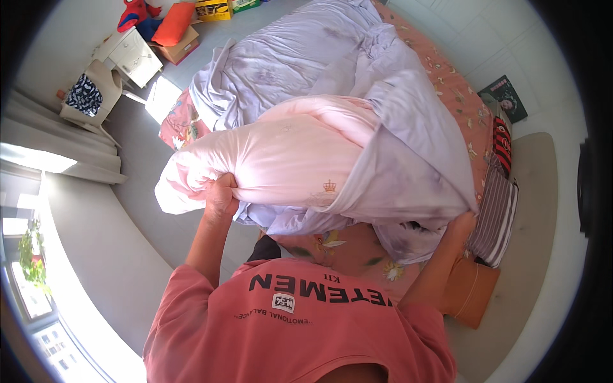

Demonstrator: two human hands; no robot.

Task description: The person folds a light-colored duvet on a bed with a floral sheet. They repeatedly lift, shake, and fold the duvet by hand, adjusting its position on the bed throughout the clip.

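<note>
Bunched fabric of a pink quilt is gripped in my left hand, to the left of the quilt's middle. My right hand grips a corner of the lavender duvet cover. The cover wraps over the right part of the quilt, and what lies inside it is hidden. More of the cover spreads in folds across the far half of the bed. Beneath everything is a coral floral bedsheet, showing along the right side and just in front of me.
A striped pillow and an orange cushion lie by the beige headboard at right. A chair, a white cabinet and a cardboard box stand at far left. Grey curtains hang beside the bright window.
</note>
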